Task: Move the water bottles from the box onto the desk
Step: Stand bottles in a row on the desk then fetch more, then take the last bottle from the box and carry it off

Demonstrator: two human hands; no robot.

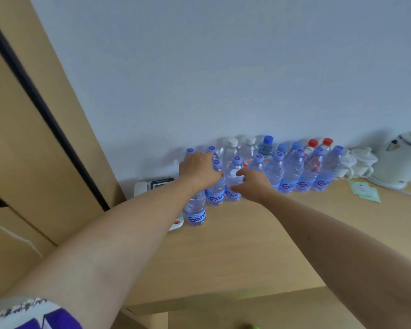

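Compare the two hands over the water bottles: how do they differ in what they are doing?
The left hand sits closed over the top of a bottle at the near left end of the group; the right hand is open, fingers spread beside another bottle, gripping nothing. The left hand reaches further towards the wall than the right hand. Both are bare and stretched over the desk.

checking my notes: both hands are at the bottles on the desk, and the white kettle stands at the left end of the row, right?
One thing is off: the kettle stands at the right end of the row, beside white cups, not the left. The head view shows it. The left end has a phone. The rest holds: the left hand and right hand are at the bottles on the desk.
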